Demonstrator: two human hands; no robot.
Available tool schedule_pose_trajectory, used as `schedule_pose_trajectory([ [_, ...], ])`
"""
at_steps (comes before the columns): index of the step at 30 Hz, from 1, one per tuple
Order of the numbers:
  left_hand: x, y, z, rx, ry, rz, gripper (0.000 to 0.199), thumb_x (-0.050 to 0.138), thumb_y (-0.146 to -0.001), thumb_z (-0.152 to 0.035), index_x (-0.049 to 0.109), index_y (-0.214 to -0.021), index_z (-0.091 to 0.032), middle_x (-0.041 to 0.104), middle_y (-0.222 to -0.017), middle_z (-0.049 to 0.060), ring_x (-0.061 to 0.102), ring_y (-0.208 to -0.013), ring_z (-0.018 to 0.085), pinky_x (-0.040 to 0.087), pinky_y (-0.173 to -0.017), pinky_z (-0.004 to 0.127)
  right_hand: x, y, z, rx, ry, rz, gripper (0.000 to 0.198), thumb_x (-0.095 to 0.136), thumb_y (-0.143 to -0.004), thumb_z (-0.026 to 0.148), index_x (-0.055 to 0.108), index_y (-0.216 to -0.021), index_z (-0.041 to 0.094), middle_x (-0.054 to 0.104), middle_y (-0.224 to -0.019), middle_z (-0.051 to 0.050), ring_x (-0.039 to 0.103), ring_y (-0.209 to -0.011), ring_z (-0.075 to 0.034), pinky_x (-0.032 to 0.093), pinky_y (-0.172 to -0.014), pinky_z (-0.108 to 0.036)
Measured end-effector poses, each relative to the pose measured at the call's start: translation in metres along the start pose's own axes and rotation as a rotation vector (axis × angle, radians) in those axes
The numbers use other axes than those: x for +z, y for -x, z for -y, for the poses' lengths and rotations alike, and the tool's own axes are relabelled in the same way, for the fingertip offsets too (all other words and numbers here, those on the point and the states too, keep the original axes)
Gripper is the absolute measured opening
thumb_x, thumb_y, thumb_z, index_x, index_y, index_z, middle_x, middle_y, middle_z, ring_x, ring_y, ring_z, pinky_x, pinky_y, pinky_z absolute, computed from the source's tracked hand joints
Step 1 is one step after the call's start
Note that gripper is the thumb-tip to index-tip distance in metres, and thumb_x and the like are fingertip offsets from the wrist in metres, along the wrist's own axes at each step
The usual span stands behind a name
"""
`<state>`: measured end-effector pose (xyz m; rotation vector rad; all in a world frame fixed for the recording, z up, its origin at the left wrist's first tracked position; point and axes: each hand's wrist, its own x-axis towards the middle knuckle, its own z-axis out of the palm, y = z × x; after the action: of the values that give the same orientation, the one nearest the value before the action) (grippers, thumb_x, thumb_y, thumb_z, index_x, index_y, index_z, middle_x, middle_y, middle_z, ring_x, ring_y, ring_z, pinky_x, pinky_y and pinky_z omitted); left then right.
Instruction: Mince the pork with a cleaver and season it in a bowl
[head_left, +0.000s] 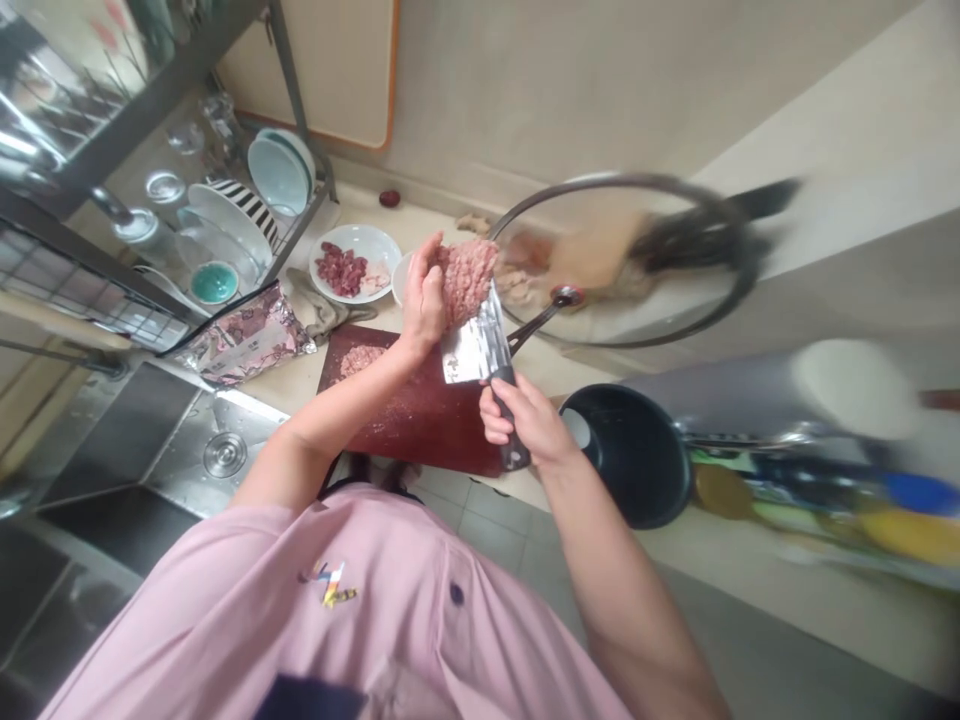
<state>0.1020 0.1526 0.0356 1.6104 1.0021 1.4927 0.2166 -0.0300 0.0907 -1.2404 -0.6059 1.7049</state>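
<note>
My right hand [525, 420] is closed around the dark handle of a cleaver [472, 352], its wide shiny blade tilted up above the chopping board. A large lump of pink minced meat [466, 280] lies on the upper part of the blade. Against the left side of that lump, my left hand [429, 300] is curved and presses on the meat; some of its fingers are hidden. Below, the dark red chopping board [427, 420] carries a smaller heap of minced meat [361, 360] near its left edge.
A white plate [391, 250] with red meat pieces stands behind the board. The sink [247, 425] and dish rack [300, 100] are at left. A glass lid [637, 345] and ladle [534, 325] lie right, near a black bin [637, 460]. A patterned packet [255, 340] lies beside the sink.
</note>
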Motion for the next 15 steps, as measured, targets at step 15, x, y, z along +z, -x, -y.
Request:
schedule_pose_trajectory([
  [15,0.020,0.014,0.000,0.221,0.015,0.540,0.061,0.018,-0.097,-0.051,0.027,-0.149,-0.021,0.027,-0.156,0.007,0.020,-0.146,0.018,0.020,-0.121,0.040,-0.002,-0.073,0.033,0.117,0.136,-0.101,0.036,0.070,-0.073,0.040,0.040,-0.083,0.022,0.045,-0.054,0.009,0.034,-0.040,-0.003,0.028,-0.037,-0.016],
])
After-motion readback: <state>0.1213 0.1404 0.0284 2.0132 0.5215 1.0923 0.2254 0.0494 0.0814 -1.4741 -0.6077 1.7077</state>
